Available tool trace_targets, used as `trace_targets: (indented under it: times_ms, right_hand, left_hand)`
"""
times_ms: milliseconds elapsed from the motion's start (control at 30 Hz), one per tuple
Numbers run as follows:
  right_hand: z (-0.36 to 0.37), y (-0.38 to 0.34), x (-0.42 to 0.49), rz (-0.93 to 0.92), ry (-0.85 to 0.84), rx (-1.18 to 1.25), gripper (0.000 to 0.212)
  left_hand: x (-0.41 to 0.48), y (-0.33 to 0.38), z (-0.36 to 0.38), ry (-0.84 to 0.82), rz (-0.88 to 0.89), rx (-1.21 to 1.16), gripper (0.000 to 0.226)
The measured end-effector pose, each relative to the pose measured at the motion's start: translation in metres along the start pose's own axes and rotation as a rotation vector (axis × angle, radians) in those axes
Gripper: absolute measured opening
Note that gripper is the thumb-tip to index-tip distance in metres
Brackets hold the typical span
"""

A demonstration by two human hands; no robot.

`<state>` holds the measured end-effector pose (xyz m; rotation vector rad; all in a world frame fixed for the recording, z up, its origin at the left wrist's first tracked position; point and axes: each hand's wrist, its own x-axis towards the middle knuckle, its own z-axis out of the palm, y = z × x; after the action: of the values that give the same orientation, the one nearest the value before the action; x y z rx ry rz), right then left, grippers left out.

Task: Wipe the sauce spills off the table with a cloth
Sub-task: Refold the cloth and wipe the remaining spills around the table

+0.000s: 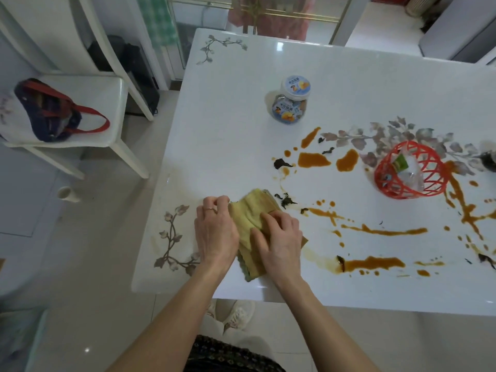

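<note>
Head view: left grip and right grip both clutch folded cloth on surface, beside sauce spills.

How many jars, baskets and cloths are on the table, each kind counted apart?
Jar: 1
Basket: 1
Cloth: 1
Total: 3
</note>
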<state>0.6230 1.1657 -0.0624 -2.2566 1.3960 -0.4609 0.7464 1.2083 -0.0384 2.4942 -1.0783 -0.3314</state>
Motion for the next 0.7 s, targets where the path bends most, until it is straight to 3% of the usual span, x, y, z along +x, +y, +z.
trace_targets:
  times_ms: [267,333,433,500,600,700]
  right_hand:
    - [0.014,-0.024,0.02,0.2,-0.068,-0.067,0.077]
    - [0.013,-0.029,0.029,0.219,-0.116,-0.119,0.064]
    - [0.009,-0.039,0.041,0.204,-0.228,-0.22,0.029]
    - [0.003,-0.04,0.047,0.23,-0.243,-0.187,0.018]
    - [-0.014,-0.047,0.056,0.186,-0.049,-0.032,0.015]
    - [-0.034,-0.068,0.075,0.022,0.211,-0.011,0.026]
  left_hand:
    - [0.004,-0.01,0.0,-0.095,-0.016,0.036,0.033]
    - [0.005,-0.011,-0.001,-0.104,-0.027,0.013,0.037]
    - [0.006,-0.011,-0.004,-0.117,-0.038,-0.016,0.042]
    - [0.008,-0.009,-0.008,-0.109,-0.063,-0.057,0.043]
    - [0.013,-0.012,-0.014,-0.038,-0.106,-0.136,0.048]
    - [0.016,-0.015,-0.016,0.027,-0.125,-0.187,0.049]
